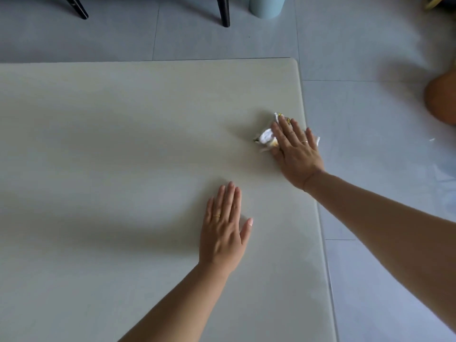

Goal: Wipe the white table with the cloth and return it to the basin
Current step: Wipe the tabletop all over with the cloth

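Observation:
The white table (111,149) fills most of the view, its right edge running down the right side. A crumpled white cloth (266,137) with small yellow marks lies near that right edge, toward the far corner. My right hand (294,151) presses flat on top of the cloth, fingers spread, covering most of it. My left hand (225,228) rests palm down on the bare tabletop, closer to me, holding nothing. An orange rounded object (441,99) shows at the right border on the floor; I cannot tell whether it is the basin.
Grey tiled floor (370,58) surrounds the table. Two black furniture legs (223,11) stand beyond the far edge. A pale blue cylinder (266,6) stands on the floor at the top.

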`<state>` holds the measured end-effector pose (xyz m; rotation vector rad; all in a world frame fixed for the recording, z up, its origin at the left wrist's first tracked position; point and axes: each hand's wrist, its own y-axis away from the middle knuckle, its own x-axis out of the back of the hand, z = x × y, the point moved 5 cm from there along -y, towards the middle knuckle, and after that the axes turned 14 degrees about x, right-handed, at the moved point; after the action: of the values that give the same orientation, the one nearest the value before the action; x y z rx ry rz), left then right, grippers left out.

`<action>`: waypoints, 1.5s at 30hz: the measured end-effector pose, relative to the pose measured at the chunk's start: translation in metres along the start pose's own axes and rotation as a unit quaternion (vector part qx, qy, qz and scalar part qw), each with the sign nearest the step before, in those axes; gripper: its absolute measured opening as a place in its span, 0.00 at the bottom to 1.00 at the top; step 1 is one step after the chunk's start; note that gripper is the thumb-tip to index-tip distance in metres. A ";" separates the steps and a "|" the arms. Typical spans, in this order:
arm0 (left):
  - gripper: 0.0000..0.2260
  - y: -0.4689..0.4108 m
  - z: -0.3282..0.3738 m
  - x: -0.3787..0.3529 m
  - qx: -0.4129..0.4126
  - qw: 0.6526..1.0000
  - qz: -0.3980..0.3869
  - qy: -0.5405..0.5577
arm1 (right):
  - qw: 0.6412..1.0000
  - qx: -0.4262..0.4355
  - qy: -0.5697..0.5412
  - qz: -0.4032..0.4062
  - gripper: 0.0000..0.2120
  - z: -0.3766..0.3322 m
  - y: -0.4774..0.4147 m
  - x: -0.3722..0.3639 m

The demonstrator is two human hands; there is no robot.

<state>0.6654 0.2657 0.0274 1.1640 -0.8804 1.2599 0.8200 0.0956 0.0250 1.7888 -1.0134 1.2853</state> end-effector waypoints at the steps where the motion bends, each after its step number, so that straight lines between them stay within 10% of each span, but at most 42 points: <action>1: 0.28 0.002 -0.002 -0.003 -0.001 1.000 0.001 -0.007 | 0.999 -0.040 -0.015 0.012 0.26 0.003 0.003 -0.001; 4: 0.29 0.001 -0.003 -0.007 0.001 1.000 0.006 -0.010 | 0.987 -0.141 -0.045 0.056 0.26 -0.028 0.021 -0.012; 10: 0.29 0.002 -0.002 -0.008 -0.002 1.000 0.007 -0.024 | 0.999 0.041 0.008 -0.007 0.26 -0.041 0.071 -0.016; 16: 0.29 0.002 -0.001 -0.008 0.000 0.999 0.010 -0.033 | 0.982 -0.172 -0.051 0.061 0.26 -0.067 0.087 -0.028; 22: 0.29 0.003 0.001 -0.006 -0.007 0.999 0.018 -0.029 | 0.999 0.043 0.007 -0.009 0.26 -0.061 0.121 -0.027; 28: 0.27 0.014 0.003 -0.001 0.005 0.998 0.042 -0.043 | 0.983 -0.173 -0.048 0.048 0.27 -0.081 0.137 -0.036; 34: 0.28 0.088 0.009 -0.014 -0.060 0.998 0.008 -0.034 | 1.000 -0.001 -0.007 -0.005 0.26 -0.075 0.163 -0.033; 40: 0.29 0.115 0.006 -0.028 -0.022 0.998 -0.020 -0.046 | 0.979 -0.195 -0.056 0.031 0.25 -0.092 0.179 -0.040; 45: 0.29 0.115 0.004 -0.031 -0.032 0.998 -0.018 -0.042 | 1.000 -0.008 -0.007 -0.009 0.26 -0.096 0.213 -0.038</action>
<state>0.5477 0.2467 0.0171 1.1840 -0.9496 1.1530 0.5835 0.0913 0.0341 1.7928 -1.0101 1.2512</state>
